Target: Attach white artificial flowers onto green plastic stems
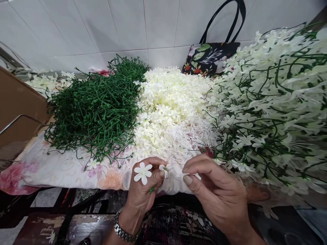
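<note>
And here, right at the centre of my head view, is the small white flower (164, 171), pinched between thumb and forefinger of the left hand (146, 185), above the cloth's near edge. A second bloom (143, 173), petals spread toward me, shows against that same hand, and a bit of green stem (151, 190) pokes out below the thumb. Just across a gap, the right hand (217, 190) has its thumb and forefinger fingers closed narrowly on a thin white piece (196, 176); exactly what part, I can't tell. Beyond them, fine white strands (194, 134) lie in a tangle, backed by a bright mound of loose blossoms (173, 92). To its left, a pile of green stems (94, 105); to its right, a tall heap of stemmed white flowers (268, 126). Under it all, flowered cloth (68, 170); behind, a black floral bag (211, 59) by the tiled wall (122, 27).
</note>
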Available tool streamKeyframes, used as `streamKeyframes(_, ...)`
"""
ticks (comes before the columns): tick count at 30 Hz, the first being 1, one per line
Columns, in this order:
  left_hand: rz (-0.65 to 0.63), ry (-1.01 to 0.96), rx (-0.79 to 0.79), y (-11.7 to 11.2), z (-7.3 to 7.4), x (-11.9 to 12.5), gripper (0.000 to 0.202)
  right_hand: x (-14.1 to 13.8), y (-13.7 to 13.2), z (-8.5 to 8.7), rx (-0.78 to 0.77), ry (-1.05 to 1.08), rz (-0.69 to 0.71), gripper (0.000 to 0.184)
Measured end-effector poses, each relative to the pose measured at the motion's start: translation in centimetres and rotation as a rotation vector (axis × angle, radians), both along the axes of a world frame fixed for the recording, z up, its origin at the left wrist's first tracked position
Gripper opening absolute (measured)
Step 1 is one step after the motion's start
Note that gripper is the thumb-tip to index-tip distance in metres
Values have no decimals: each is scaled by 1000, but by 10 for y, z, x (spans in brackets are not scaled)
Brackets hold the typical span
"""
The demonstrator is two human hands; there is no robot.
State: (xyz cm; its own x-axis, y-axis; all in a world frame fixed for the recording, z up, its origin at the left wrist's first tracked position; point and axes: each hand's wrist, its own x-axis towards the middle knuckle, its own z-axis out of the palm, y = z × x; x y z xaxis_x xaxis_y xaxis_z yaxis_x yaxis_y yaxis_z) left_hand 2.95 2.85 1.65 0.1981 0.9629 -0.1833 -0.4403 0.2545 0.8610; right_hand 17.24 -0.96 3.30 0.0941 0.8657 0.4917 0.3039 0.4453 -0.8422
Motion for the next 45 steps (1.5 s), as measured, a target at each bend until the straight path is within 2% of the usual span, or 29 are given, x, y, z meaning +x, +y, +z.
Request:
streamKeyframes(4, -5, -88, -113, -11, -3, 1, 22, -12, 3, -1, 65, -45, 20, 10)
streamKeyframes(12, 33, -95, -52, -18, -6, 3, 15, -16, 3, -13, 140, -107, -68, 8)
streamKeyframes(30, 24, -135, 9, -22, -11, 7, 11, -16, -1, -22, 231, -127, -51, 18)
streamKeyframes(34, 41, -86, 65, -24, -16, 4, 9, -15, -2, -21, 214, -146, -33, 18)
streamKeyframes(41, -18, 198, 254, -25, -16, -4, 7, -13, -1, -19, 163, -163, 27, 16)
streamKeyframes(45, 24, 186, 214, -24, -19, -5, 8, -8, 0, -18, 89, -180, 83, 16)
